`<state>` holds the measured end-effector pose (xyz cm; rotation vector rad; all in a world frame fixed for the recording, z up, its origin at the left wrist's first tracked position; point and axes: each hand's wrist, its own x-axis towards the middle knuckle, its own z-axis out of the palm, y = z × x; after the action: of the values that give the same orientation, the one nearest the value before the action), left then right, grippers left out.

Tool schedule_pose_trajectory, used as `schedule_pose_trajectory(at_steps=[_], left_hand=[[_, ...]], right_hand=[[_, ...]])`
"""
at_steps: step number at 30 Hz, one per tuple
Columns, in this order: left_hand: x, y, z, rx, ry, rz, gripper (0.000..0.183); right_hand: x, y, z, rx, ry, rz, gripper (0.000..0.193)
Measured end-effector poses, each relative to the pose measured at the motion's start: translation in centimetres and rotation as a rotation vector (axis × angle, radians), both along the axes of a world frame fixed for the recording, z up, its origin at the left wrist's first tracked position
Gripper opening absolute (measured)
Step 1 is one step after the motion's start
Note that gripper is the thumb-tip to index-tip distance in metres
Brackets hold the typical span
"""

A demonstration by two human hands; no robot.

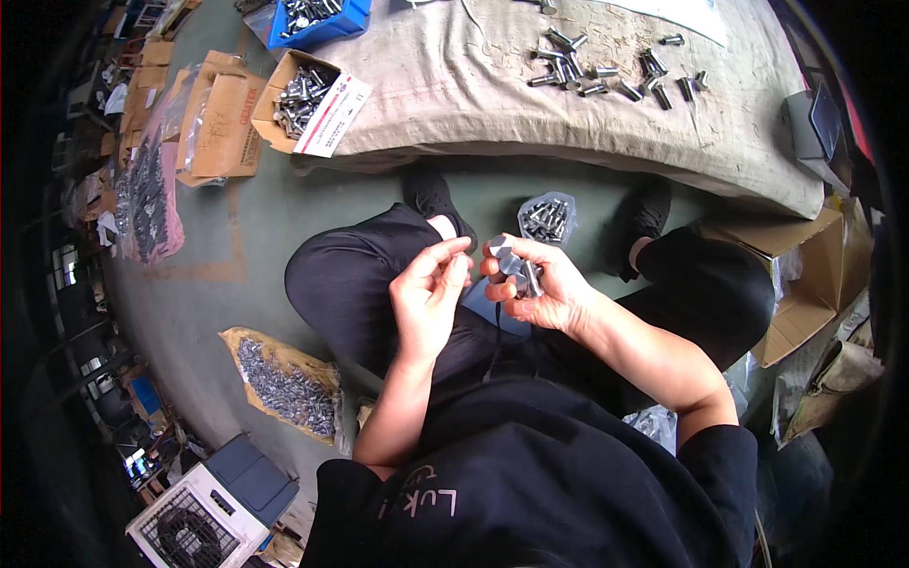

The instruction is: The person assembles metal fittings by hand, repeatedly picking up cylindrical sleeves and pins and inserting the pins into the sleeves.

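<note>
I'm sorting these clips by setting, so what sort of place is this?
Probably a small hardware workshop or packing floor. Loose bolts lie on a cloth-covered table, an open cardboard box and a blue bin hold more, and the right hand grips several bolts.

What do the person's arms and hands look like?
Both hands are bare, with no gloves: the left hand and the right hand. The forearms are uncovered too. Black sleeves are pushed up to about the elbows. No rings or watch show.

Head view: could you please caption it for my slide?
Seated person's right hand holds steel bolts; left hand pinches beside it.
</note>
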<state>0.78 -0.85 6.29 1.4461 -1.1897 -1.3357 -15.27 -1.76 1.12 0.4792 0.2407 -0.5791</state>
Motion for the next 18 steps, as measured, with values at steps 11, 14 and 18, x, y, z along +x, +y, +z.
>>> schedule_pose_trajectory(at_steps=[11, 14, 18], left_hand=[[-0.3, -2.0, -14.6, 0.184, -0.347, -0.021, 0.038], [-2.4, -2.4, -17.7, 0.211, -0.665, -0.128, 0.064], [-4.7, -3.1, -20.0, 0.363, -0.577, -0.19, 0.046]], right_hand=[[-7.1, -3.3, -3.3, -0.252, 1.053, -0.112, 0.02], [-7.1, -3.3, -5.2, -0.342, 1.241, 0.085, 0.016], [-4.4, -3.8, -8.7, -0.475, 1.418, 0.432, 0.017]])
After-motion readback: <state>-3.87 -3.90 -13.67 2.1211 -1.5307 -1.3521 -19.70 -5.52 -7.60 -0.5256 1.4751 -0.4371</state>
